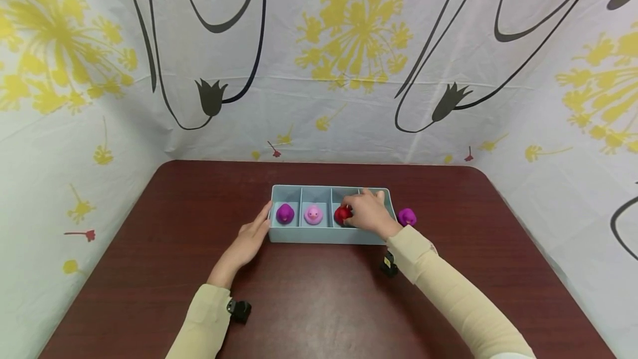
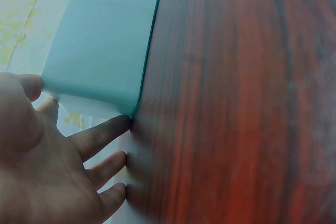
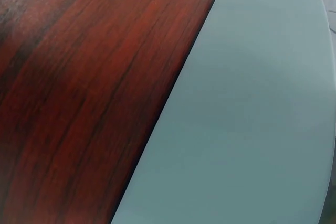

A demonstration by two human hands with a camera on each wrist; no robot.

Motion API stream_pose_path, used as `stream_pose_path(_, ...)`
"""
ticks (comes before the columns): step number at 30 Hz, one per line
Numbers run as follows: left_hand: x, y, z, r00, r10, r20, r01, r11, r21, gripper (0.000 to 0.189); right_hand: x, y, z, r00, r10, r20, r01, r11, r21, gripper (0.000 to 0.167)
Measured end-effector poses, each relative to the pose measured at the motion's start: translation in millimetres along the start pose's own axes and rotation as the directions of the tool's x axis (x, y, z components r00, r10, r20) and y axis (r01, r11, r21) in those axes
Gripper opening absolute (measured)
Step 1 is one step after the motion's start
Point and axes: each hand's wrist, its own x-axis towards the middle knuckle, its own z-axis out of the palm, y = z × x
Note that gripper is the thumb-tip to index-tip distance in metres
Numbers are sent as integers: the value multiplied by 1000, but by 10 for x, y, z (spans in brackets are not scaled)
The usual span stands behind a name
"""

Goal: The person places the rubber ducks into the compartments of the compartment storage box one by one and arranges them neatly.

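A light blue-grey divided box [image 1: 329, 236] lies crosswise on the table. Its left compartment holds a small purple toy [image 1: 285, 214], and the one beside it a pink toy with a little face [image 1: 313, 214]. In the third compartment is a round red toy [image 1: 341, 214], which my right hand [image 1: 371, 213] pinches; that hand partly hides the toy and the right-hand compartment. With fairly straight fingers, my left hand [image 1: 247, 241] touches the box's left end. The left wrist view shows its fingers spread at the box's corner. The right wrist view does not show my right hand.
Another purple toy [image 1: 407, 216] sits on the table just right of the box, close to my right wrist. The dark red-brown wooden table [image 1: 319, 303] ends at a patterned cloth backdrop [image 1: 299, 143] behind and at both sides.
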Motion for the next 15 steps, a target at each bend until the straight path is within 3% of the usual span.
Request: stream_pose_path(15, 4, 8, -4, 1000, -5, 10, 5, 1000, -3, 55, -45, 36, -123, 1000, -17, 11, 17, 1000, 17, 42)
